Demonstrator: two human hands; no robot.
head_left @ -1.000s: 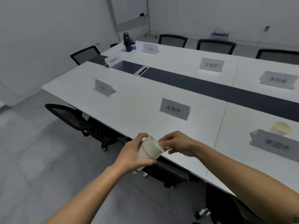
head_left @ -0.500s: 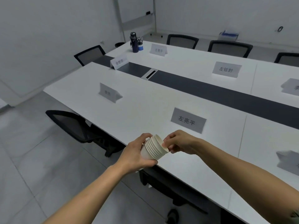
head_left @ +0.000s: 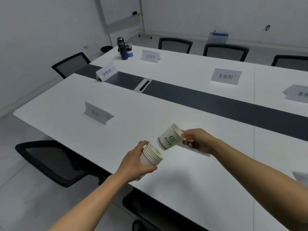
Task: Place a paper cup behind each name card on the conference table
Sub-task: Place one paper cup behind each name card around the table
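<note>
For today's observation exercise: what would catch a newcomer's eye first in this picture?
Two bare hands in the foreground: the right hand holds a single printed cup tilted on its side, just clear of the cup stack in the left hand. Beyond them, name cards dot the long white table, and a dark bottle stands at its far end.

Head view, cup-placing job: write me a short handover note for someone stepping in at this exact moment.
Left hand: grips the stack of paper cups, tilted, at the near table edge.
Right hand: fingers pinch the rim of a single printed paper cup, clear of the stack, held on its side above the conference table.
Done: cup separated. No cup stands on the table in view.
Left: set it behind the near-left name card, then serve the other cards.
</note>
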